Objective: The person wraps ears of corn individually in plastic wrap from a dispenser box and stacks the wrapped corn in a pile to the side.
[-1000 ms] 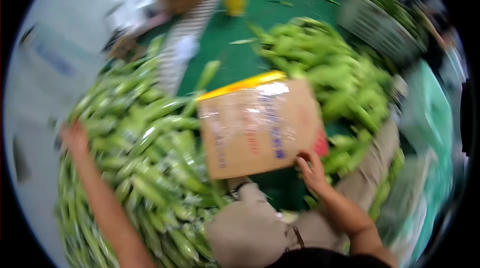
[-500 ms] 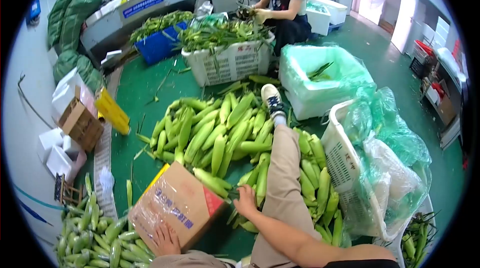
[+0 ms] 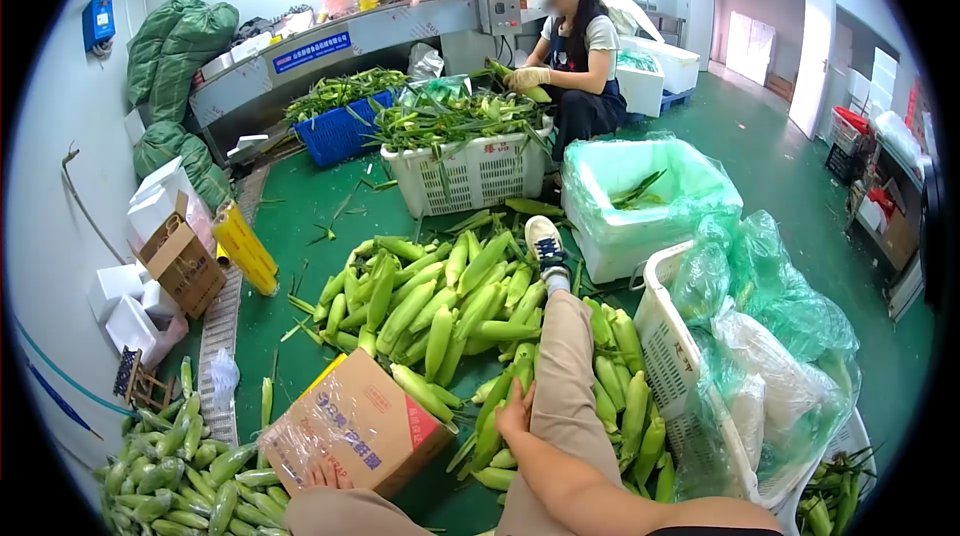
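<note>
My right hand (image 3: 514, 412) is beside my leg at the near edge of a large pile of green-husked corn (image 3: 462, 286). Its fingers are curled against an ear of corn (image 3: 489, 436), and part of the grip is hidden. My left hand (image 3: 328, 475) lies flat on a cardboard box (image 3: 350, 421) with plastic film over it, fingers spread, partly covered by my knee. Left of the box, film-wrapped ears of corn (image 3: 190, 481) are heaped on the floor. More unwrapped ears (image 3: 630, 376) lie to the right of my leg.
A white crate (image 3: 470, 176) and a blue crate (image 3: 345, 131) hold husks. Behind them, a co-worker (image 3: 575, 56) sits with gloved hands on an ear. Right stand a green-lined foam box (image 3: 640, 236) and a white crate with plastic bags (image 3: 690, 376). A yellow roll (image 3: 245, 251) leans at left.
My right hand has moved from beside the box corner rightward to the corn by my leg. My left hand stays on the box, now more hidden by my knee. The view has tilted up.
</note>
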`<act>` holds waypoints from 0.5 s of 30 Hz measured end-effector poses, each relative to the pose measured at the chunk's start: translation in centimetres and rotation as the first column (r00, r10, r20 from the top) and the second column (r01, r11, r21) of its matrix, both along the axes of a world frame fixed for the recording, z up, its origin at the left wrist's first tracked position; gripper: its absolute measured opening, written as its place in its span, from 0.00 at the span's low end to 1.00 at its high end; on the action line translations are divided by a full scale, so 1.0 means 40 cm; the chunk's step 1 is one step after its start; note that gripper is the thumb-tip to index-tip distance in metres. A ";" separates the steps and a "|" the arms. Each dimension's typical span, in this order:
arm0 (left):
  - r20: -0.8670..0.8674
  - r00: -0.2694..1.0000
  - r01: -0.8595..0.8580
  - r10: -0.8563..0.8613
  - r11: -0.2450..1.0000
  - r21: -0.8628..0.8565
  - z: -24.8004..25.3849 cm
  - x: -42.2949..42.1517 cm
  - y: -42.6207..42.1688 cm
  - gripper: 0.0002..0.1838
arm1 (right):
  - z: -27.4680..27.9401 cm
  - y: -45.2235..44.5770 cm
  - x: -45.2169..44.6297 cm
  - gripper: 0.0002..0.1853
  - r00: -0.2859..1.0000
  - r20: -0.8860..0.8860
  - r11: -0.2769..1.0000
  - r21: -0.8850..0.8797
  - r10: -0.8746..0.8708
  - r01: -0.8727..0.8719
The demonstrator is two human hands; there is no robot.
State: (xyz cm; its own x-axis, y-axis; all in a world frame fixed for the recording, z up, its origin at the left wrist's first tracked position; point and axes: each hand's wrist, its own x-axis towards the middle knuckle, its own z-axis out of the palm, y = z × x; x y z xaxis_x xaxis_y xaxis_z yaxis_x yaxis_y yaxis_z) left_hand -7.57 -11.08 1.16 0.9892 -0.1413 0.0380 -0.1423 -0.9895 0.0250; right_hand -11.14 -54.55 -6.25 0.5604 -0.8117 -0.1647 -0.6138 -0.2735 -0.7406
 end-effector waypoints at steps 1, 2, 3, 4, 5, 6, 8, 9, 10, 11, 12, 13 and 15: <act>-0.005 1.000 0.004 -0.004 1.000 0.004 0.004 -0.001 -0.002 0.34 | -0.006 0.000 0.002 0.53 1.000 -0.007 1.000 0.013 -0.012 0.012; -0.006 1.000 0.010 -0.010 1.000 0.003 0.009 0.001 -0.007 0.34 | -0.006 0.001 -0.001 0.52 1.000 -0.013 0.998 0.052 -0.016 0.017; -0.009 1.000 0.014 -0.014 1.000 0.002 0.012 0.003 -0.009 0.34 | -0.007 0.001 0.000 0.52 1.000 -0.017 0.999 0.044 0.003 -0.002; -0.013 1.000 0.017 -0.017 1.000 0.004 0.013 0.002 -0.009 0.34 | -0.009 0.004 -0.004 0.51 0.999 -0.024 0.999 0.034 0.022 -0.022; -0.016 1.000 0.016 -0.016 1.000 -0.001 0.017 0.003 -0.013 0.34 | -0.010 0.007 -0.012 0.50 0.998 -0.036 0.999 0.025 0.044 -0.043; -0.016 1.000 0.020 -0.020 1.000 -0.005 0.016 0.006 -0.015 0.34 | -0.014 0.009 -0.017 0.50 0.997 -0.048 0.998 0.018 0.065 -0.064; -0.019 1.000 0.023 -0.023 1.000 -0.012 0.024 0.006 -0.015 0.34 | -0.017 0.011 -0.018 0.50 0.994 -0.085 0.997 -0.003 0.072 -0.072; -0.021 0.999 0.025 -0.025 1.000 -0.017 0.025 0.007 -0.015 0.33 | -0.016 0.014 -0.017 0.51 0.992 -0.103 0.997 -0.013 0.078 -0.080; -0.019 1.000 0.024 -0.024 0.999 -0.021 0.027 0.009 -0.017 0.33 | -0.015 0.016 -0.017 0.51 0.991 -0.108 0.996 -0.020 0.079 -0.082; -0.021 0.999 0.026 -0.026 0.999 -0.026 0.029 0.007 -0.018 0.33 | -0.010 0.017 -0.016 0.51 0.990 -0.113 0.996 -0.027 0.081 -0.084; -0.021 0.999 0.027 -0.028 0.999 -0.031 0.030 0.008 -0.022 0.33 | -0.004 0.016 -0.016 0.51 0.990 -0.117 0.996 -0.035 0.081 -0.086; -0.024 0.999 0.028 -0.028 0.999 -0.037 0.028 0.005 -0.019 0.33 | 0.002 0.016 -0.018 0.51 0.992 -0.097 0.997 0.024 0.080 -0.078; -0.020 0.999 0.037 -0.038 0.998 -0.053 0.033 0.004 -0.014 0.33 | 0.049 0.012 -0.022 0.49 0.996 -0.059 0.988 0.142 0.073 -0.064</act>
